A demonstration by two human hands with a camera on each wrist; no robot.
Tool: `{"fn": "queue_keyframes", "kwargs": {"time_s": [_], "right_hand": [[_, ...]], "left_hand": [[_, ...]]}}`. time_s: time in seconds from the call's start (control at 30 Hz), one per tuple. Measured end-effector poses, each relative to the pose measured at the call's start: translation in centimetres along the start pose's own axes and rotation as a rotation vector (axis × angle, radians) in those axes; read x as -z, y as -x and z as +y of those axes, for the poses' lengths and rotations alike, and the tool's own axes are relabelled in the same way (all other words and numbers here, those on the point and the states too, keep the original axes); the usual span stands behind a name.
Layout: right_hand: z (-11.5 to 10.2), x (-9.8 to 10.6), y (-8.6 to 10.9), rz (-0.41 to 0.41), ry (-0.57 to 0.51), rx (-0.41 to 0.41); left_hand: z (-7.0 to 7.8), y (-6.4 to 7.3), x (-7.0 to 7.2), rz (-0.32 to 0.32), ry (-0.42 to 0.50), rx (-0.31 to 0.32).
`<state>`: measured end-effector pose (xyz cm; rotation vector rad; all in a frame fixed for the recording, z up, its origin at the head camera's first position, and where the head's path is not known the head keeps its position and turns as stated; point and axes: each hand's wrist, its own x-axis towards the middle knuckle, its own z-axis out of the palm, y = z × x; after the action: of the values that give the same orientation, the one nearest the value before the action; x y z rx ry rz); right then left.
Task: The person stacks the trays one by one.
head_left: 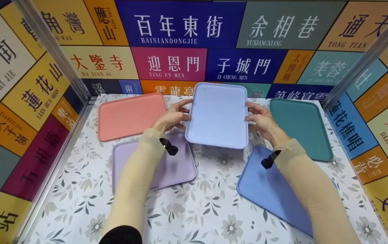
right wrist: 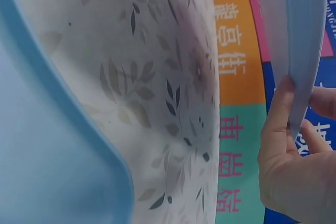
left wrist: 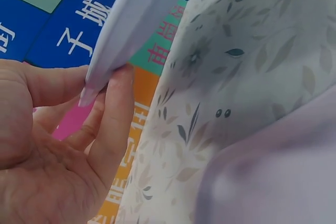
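Both hands hold up a pale periwinkle tray by its two long sides, above the table. The left hand pinches its left rim; in the left wrist view the thumb and fingers lie on opposite faces of the tray's edge. On the other side the right hand pinches the right rim, fingers against one face and thumb on the other. Below the left forearm lies a lilac tray. Under the right forearm is a blue tray, partly hidden by the sleeve.
A coral pink tray lies at the back left and a dark green tray at the back right. The table has a white floral cover. Panels with printed characters wall in the back and both sides, with metal posts at the corners.
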<state>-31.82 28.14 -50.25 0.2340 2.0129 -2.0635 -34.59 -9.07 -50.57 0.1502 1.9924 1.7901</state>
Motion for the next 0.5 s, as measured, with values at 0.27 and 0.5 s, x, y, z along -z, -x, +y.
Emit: {"fn": "queue_keyframes", "kwargs": {"time_s": [0.27,0.5], "right_hand": [[0.3,0.5,-1.9,0.033,0.117,-0.076],[1.7,0.9,-3.2,0.042,0.180,-0.103]], "left_hand": [[-1.0,-0.9,-1.5,0.071,-0.040,-0.018],[-2.3,-1.8,-2.6,0.122,-0.060,0.009]]}}
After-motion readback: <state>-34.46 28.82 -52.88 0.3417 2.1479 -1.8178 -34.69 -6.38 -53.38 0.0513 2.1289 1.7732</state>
